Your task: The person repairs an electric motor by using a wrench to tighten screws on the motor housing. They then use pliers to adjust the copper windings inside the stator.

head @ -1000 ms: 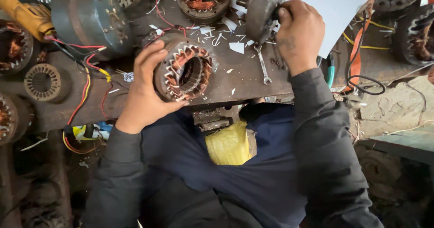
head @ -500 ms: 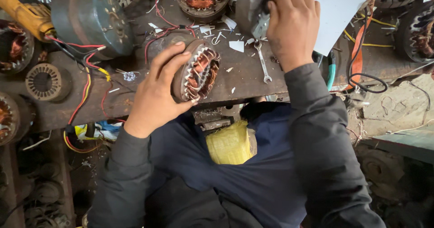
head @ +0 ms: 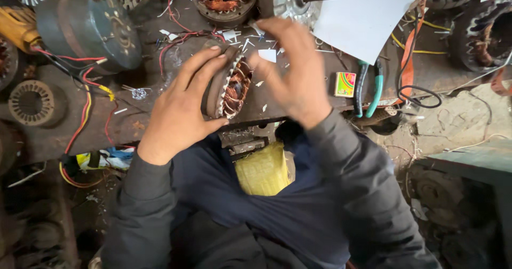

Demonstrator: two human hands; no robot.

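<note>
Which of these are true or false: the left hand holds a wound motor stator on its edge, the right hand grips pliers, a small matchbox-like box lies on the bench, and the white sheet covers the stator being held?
1. The left hand holds the wound stator tipped on its edge. True.
2. The right hand grips the pliers. False: the green-handled pliers lie on the bench, apart from that hand, which is at the stator.
3. A small colourful box lies on the bench beside the pliers. True.
4. The white sheet covers the held stator. False: it lies farther back to the right, with the stator uncovered.
</note>
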